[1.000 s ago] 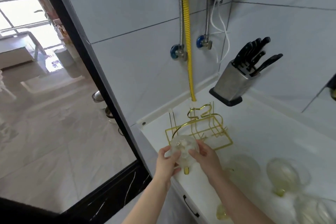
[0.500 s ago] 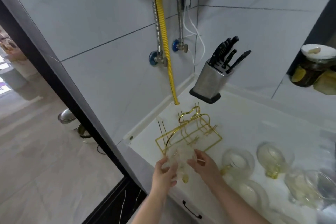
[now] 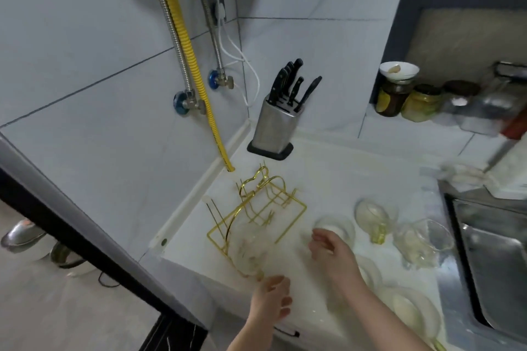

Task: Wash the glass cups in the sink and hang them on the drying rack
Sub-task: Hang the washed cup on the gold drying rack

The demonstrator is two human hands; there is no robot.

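Observation:
A gold wire drying rack point(image 3: 265, 208) stands on the white counter point(image 3: 342, 179) near the left wall. One clear glass cup point(image 3: 249, 251) hangs upside down on the rack's near corner, blurred. My left hand point(image 3: 272, 300) hovers just below that cup with relaxed fingers, holding nothing. My right hand point(image 3: 330, 248) is to the right of the rack, fingers loosely curled and empty, close to an overturned glass cup point(image 3: 335, 229). Several more glass cups with yellowish handles, such as this one point(image 3: 373, 218), lie on the counter between rack and sink.
A steel sink point(image 3: 493, 259) fills the right edge. A steel knife block point(image 3: 275, 125) stands at the back corner. A yellow hose point(image 3: 194, 65) and metal pipes run down the left wall. Jars point(image 3: 422, 102) sit on a ledge at the back right.
Both hands held a glass cup over the rack's near corner; now they have let go and drawn apart, and the cup hangs on the rack. The view has swung right, showing the sink.

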